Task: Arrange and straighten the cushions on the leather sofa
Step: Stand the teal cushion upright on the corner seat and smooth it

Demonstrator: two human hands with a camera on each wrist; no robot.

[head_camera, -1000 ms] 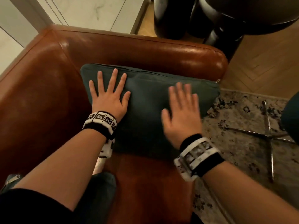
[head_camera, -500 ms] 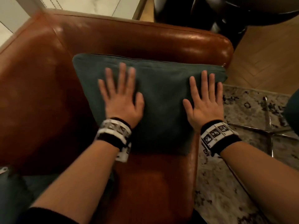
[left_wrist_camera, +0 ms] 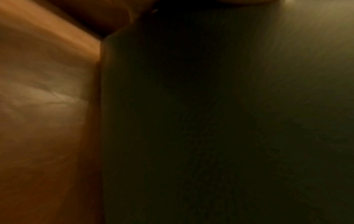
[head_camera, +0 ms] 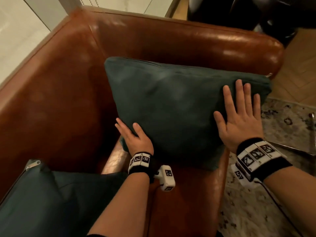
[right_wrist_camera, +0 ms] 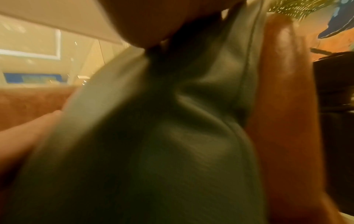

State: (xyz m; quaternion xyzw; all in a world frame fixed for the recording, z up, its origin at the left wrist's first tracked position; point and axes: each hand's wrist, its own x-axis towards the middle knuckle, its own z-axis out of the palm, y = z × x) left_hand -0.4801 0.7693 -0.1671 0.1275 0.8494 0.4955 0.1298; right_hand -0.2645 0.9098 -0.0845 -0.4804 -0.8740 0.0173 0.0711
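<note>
A dark green cushion (head_camera: pixel 179 108) stands tilted in the corner of the brown leather sofa (head_camera: pixel 171 40), its top edge leaning toward the armrest. My left hand (head_camera: pixel 133 135) grips its lower left corner, thumb on the front and fingers behind the edge. My right hand (head_camera: pixel 239 113) lies flat on the cushion's right side with straight fingers. The left wrist view is dark and shows only the cushion (left_wrist_camera: pixel 210 121) beside leather (left_wrist_camera: pixel 42 106). In the blurred right wrist view the cushion (right_wrist_camera: pixel 153 136) fills the frame next to the sofa arm (right_wrist_camera: pixel 283 106).
A second dark green cushion (head_camera: pixel 51 199) with a metal zip pull (head_camera: pixel 34 163) lies on the seat at the lower left, under my left forearm. A patterned rug (head_camera: pixel 256 211) and metal chair legs (head_camera: pixel 313 120) are to the right. Dark round furniture (head_camera: pixel 256 14) stands behind the armrest.
My left hand left the cushion's face, moved down to its lower left corner and took hold there. The right hand stayed flat near the right edge. The cushion now stands more upright.
</note>
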